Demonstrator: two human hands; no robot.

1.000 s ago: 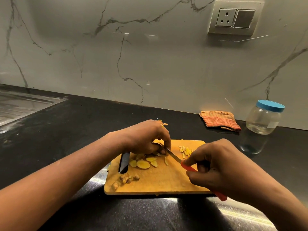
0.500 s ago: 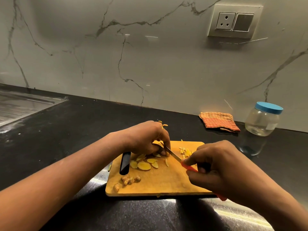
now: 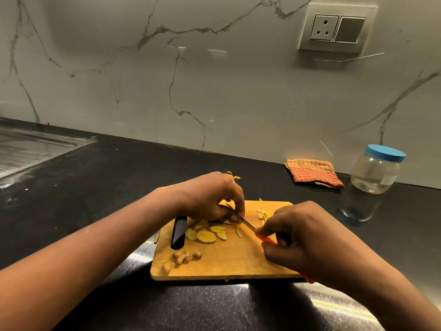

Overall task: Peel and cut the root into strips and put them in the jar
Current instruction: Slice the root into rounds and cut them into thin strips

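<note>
Step in hand, by my reading: cutting sliced root into strips on the wooden cutting board (image 3: 226, 267).

Hands: the left hand (image 3: 212, 197) is arched over the board's eleven o'clock area, fingertips curled down and pinning a root piece (image 3: 226, 221), which is mostly hidden under them. The right hand (image 3: 300, 237), at the board's three o'clock, is clamped round the red handle of a small knife (image 3: 247, 223). The blade points toward ten o'clock and its tip is right against the left fingertips.

Task material: pale yellow root slices (image 3: 206, 235) lie loose at the board's centre-left. A small heap of cut strips (image 3: 262, 215) sits at one o'clock. Knobbly brown trimmings (image 3: 183, 255) sit at seven o'clock. The jar (image 3: 375, 170) stands at two o'clock off the board, well apart, by the wall, blue lid on, with nothing visible inside. A folded checked cloth (image 3: 312, 173) lies between the jar and the board.

Recommendations:
- Tuck the left fingertips back so the knuckles guide the blade; the margin looks thin.
- Lay the piece flat side down so it cannot rock.
- Cut lengthwise in even, narrow passes, with the tip kept on the wood.
- Push finished strips toward the one o'clock heap and away from the trimmings.
- Take the lid off the jar before any transfer.
</note>
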